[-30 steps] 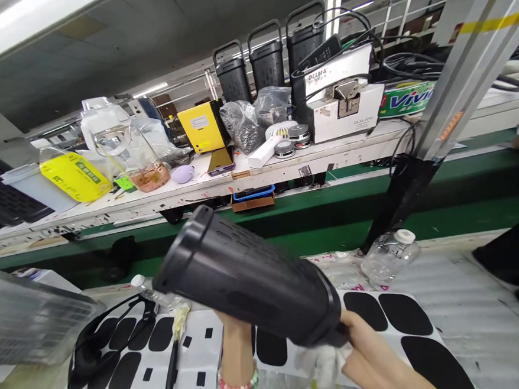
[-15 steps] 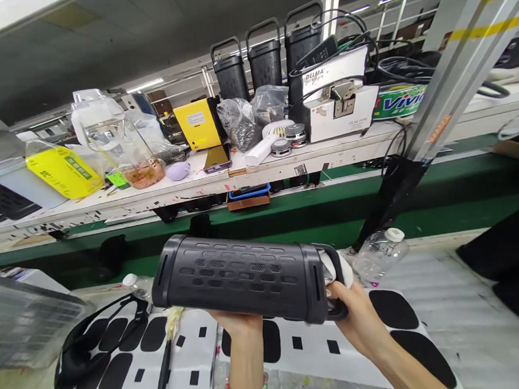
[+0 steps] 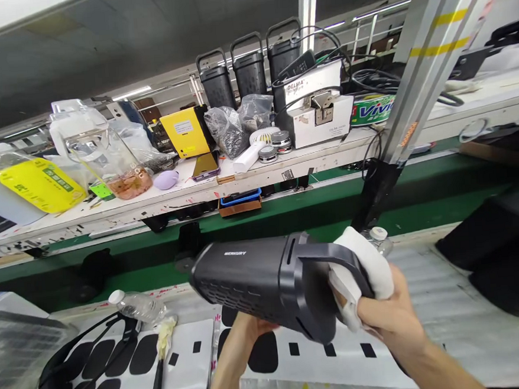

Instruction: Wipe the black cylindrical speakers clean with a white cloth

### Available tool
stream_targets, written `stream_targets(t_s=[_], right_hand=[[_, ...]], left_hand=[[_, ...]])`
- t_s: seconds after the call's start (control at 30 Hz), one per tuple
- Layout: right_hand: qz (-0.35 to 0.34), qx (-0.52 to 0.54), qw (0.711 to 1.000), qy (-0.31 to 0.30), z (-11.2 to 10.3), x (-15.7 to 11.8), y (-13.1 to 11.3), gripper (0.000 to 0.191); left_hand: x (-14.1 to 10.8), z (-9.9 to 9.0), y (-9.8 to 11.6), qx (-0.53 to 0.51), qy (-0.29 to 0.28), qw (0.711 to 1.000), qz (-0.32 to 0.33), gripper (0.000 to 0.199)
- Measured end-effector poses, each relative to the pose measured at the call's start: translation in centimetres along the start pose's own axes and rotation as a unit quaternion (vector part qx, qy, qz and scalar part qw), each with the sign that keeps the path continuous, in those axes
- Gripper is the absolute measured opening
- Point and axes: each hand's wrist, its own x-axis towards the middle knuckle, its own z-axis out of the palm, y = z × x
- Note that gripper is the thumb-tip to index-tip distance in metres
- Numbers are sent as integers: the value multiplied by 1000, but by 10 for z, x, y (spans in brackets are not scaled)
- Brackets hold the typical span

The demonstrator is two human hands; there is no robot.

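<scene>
A black speaker-like device (image 3: 247, 272) with a perforated side, a "MERKURY" label and a loop handle hangs tilted above the bench, its handle end turned toward the right. From below, my left hand (image 3: 251, 331) supports its underside; the fingertips are partly hidden beneath it. My right hand (image 3: 390, 313) is closed at the handle with a white cloth (image 3: 366, 261) bunched in it, and the cloth passes around the handle.
White sheets (image 3: 190, 341) with black pads lie below, beside a brush (image 3: 159, 373), a clear bottle (image 3: 138, 306) and black straps (image 3: 54, 375). A cluttered shelf (image 3: 188, 193) crosses behind; a metal post (image 3: 416, 83) stands right.
The device has turned, so its labelled face shows and its handle end points more toward me. My right hand has moved right and up with the white cloth, which now shows more.
</scene>
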Motion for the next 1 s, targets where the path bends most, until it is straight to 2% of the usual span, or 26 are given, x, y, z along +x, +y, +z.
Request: stream_targets(t_s=[0.03,0.07,0.1,0.13,0.17,0.2,0.23,0.3,0.37,0.47,0.53,0.6,0.67,0.7,0.77,0.83,0.9,1.0], right_hand=[[0,-38,999,-13,-6,3,-8,10],[-2,-72,997,-19,-10,6,-16,10],[-8,-104,994,-23,-14,8,-23,10],[-17,-138,990,-29,-15,10,-29,11],[-28,-169,985,-32,-15,12,-34,12],[-37,-192,980,-31,-14,14,-38,13],[-34,-201,978,-36,-12,15,-40,12],[10,-177,983,-51,-8,19,-41,9],[44,-109,992,-46,-8,25,-39,8],[12,-27,1000,-1,-16,35,-33,14],[-12,-45,998,40,-24,34,-26,29],[-30,-145,986,81,-28,23,-16,39],[-97,-291,947,100,-26,4,-4,38],[-150,-368,913,92,-21,-6,2,36],[-282,-492,822,41,-9,-20,7,36],[-357,-572,738,-25,5,-21,2,33],[-349,-622,699,-59,18,-9,-12,28],[-289,-662,686,-84,28,10,-34,32]], left_hand=[[-9,-6,7,53,-56,997,15,31],[-17,-11,16,81,-77,990,85,24],[-23,-14,27,86,-72,975,190,23],[-27,-15,37,93,-31,951,293,27],[-28,-13,47,138,18,929,343,42],[-26,-9,56,212,45,911,351,73],[-23,-3,61,282,44,901,326,99],[-13,10,64,351,1,890,291,120],[-4,22,57,352,2,894,278,117],[-1,38,41,285,71,924,243,109],[-3,47,36,215,113,949,202,109],[-4,56,36,149,155,961,174,109],[-3,61,38,123,193,960,164,106],[-2,62,38,132,206,956,162,106],[2,63,36,186,222,942,171,108],[5,64,30,248,208,923,207,110],[6,67,23,285,171,909,252,109],[7,74,16,293,147,910,253,107]])
